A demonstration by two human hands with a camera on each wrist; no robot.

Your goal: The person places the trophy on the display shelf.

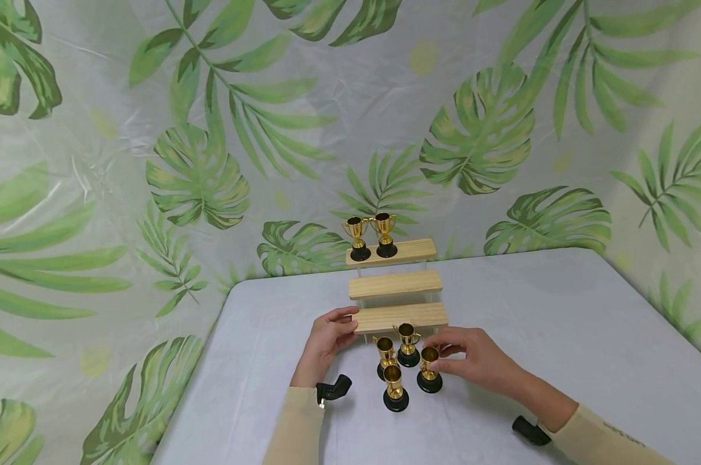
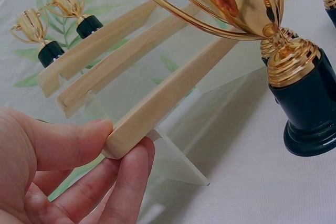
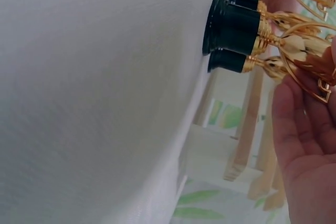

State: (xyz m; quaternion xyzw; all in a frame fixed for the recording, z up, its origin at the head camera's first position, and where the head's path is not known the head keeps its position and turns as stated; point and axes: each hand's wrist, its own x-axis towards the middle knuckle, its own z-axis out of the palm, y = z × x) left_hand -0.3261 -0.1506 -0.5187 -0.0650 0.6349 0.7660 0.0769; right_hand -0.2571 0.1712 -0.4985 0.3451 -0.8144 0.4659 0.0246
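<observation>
My left hand (image 1: 327, 339) pinches the left end of the lowest wooden board (image 1: 399, 318) of a three-step display stand, thumb above and fingers below in the left wrist view. At the stand's right front, my right hand (image 1: 472, 355) holds a small gold trophy cup (image 1: 429, 382) by its upper part; its black base (image 3: 231, 27) is at the tablecloth. Beside it stand three similar trophies: one at the back (image 1: 408, 352), one at the left (image 1: 385, 354) and one in front (image 1: 395, 394). Two more trophies (image 1: 358, 242) stand upright on the left of the top board (image 1: 408, 250).
The middle board (image 1: 395, 284) of the stand carries nothing. Clear side panels (image 2: 181, 156) support the boards. A white cloth covers the table (image 1: 559, 323), and a leaf-printed curtain (image 1: 350, 129) hangs behind it.
</observation>
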